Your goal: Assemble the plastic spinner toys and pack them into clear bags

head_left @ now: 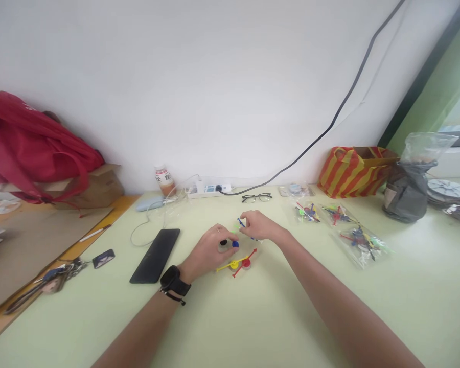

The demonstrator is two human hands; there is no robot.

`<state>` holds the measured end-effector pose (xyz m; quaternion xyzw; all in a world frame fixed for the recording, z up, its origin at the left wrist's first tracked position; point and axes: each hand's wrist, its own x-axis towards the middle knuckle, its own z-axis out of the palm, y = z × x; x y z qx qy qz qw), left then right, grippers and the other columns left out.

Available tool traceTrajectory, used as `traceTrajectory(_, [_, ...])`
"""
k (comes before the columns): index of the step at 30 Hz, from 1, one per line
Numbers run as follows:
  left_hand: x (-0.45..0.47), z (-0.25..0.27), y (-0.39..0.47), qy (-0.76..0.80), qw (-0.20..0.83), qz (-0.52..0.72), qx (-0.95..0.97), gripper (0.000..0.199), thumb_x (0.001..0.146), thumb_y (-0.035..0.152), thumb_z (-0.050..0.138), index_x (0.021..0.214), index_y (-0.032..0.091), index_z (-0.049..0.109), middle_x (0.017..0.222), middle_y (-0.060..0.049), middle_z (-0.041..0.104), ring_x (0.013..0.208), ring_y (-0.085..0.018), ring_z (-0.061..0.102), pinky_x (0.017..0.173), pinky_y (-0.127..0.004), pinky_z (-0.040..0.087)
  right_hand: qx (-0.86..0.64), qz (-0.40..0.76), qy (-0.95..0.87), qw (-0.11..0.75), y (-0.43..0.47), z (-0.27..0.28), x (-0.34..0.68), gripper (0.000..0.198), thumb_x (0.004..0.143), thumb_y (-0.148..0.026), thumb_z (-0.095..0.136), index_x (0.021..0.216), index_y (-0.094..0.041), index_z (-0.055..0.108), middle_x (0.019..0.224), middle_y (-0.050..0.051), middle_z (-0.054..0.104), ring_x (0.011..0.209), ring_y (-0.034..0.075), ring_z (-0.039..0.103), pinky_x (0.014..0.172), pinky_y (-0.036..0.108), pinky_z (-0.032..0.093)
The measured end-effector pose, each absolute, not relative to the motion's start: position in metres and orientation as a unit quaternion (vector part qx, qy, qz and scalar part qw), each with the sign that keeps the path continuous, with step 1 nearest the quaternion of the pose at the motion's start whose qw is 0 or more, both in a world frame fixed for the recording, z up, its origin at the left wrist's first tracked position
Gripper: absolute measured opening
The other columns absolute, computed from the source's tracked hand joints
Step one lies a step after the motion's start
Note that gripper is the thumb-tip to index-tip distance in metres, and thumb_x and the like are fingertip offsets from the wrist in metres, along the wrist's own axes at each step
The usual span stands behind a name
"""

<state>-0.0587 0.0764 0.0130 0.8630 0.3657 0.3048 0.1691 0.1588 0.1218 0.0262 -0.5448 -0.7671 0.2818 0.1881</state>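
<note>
i log remotely: left hand pinching round blue plastic disc, best held steady; right hand curled at slim blue plastic arrow (pinched or not, cannot tell).

White wall; pale green table

Blue arrow — slanted, blue disc — near yellow arrow

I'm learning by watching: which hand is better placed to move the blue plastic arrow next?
Probably the right hand: its fingertips are at the blue plastic arrow, while the left hand has thumb and finger at the round blue plastic disc.
</note>
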Motion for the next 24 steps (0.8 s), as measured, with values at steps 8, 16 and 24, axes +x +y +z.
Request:
traceTrajectory(8, [-0.075, 0.014, 0.086, 0.354, 0.120, 0.284, 0.883, 0.015, 0.089, 0.030, 0.073, 0.103, 0.029, 0.078, 0.114, -0.005, 0.074, 0.111, -0.025, 0.065, 0.100, -0.043, 0.053, -0.601, 0.187, -0.763, 0.150, 0.122, 0.015, 0.154, 0.029, 0.088, -0.034, 0.072, 0.109, -0.016, 0.066, 0.116, 0.015, 0.066, 0.105, 0.026, 0.063, 0.078, 0.030, 0.043])
traceTrajectory(16, [-0.091, 0.008, 0.099, 0.397, 0.142, 0.231, 0.877, 0.036, 0.091, 0.040, 0.071, 0.126, 0.030, 0.071, 0.133, -0.007, 0.065, 0.118, -0.027, 0.065, 0.105, -0.043, 0.052, -0.553, 0.204, -0.795, 0.144, 0.118, 0.015, 0.149, 0.030, 0.082, -0.009, 0.068, 0.111, -0.020, 0.066, 0.109, 0.007, 0.068, 0.098, 0.018, 0.062, 0.076, 0.024, 0.041])
traceTrajectory(24, [-0.092, 0.007, 0.100, 0.408, 0.165, 0.227, 0.869, 0.035, 0.094, 0.045, 0.068, 0.126, 0.031, 0.071, 0.126, -0.005, 0.069, 0.111, -0.026, 0.067, 0.099, -0.040, 0.054, -0.593, 0.216, -0.760, 0.154, 0.118, 0.009, 0.140, 0.023, 0.082, -0.010, 0.068, 0.104, -0.016, 0.065, 0.105, 0.009, 0.068, 0.084, 0.017, 0.063, 0.064, 0.024, 0.039])
